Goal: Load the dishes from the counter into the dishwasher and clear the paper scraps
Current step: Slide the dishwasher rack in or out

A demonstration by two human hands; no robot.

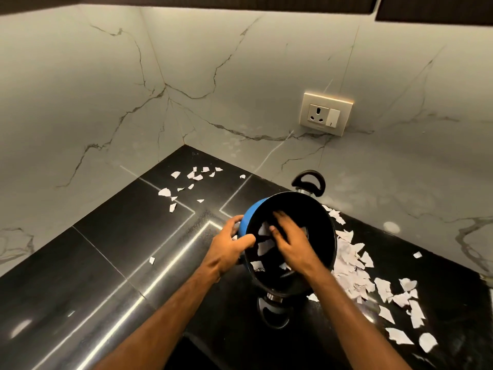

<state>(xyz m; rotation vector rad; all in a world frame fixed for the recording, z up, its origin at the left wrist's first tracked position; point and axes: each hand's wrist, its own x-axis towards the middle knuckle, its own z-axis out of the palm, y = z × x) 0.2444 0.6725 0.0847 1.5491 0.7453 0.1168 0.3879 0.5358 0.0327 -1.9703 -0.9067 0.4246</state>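
Head view: a blue pot (pixel 249 218) with a black inside sits just right of frame centre, tipped so its mouth faces the camera. It has 2 black loop handles, the far one (pixel 309 182) at 12 o'clock of the pot and the near one (pixel 273 313) at 6 o'clock, low over the black counter (pixel 106 249).

The left hand (pixel 232 247) is at 9 o'clock of the pot. Its fingers are curled round the blue wall and its thumb is hooked over the rim, gripping the pot. The right hand (pixel 290 241) comes in from 5 o'clock and is inside the pot's mouth, its fingers stretched towards 11 o'clock over the pot's bottom. They are blurred, so whether they pinch anything cannot be told.

Several white paper scraps (pixel 264 247) lie inside the pot, at 9 o'clock of the right hand and just beside its fingers. A thick heap of scraps (pixel 352 265) lies on the counter from 3 to 5 o'clock of the pot. A thinner scatter (pixel 192 177) lies at 11 o'clock, well apart, near the corner of the marble wall (pixel 213 76). 1 lone scrap (pixel 152 260) lies at 9 o'clock of the left hand.

A wall socket (pixel 326 113) is at 12 o'clock above the pot.
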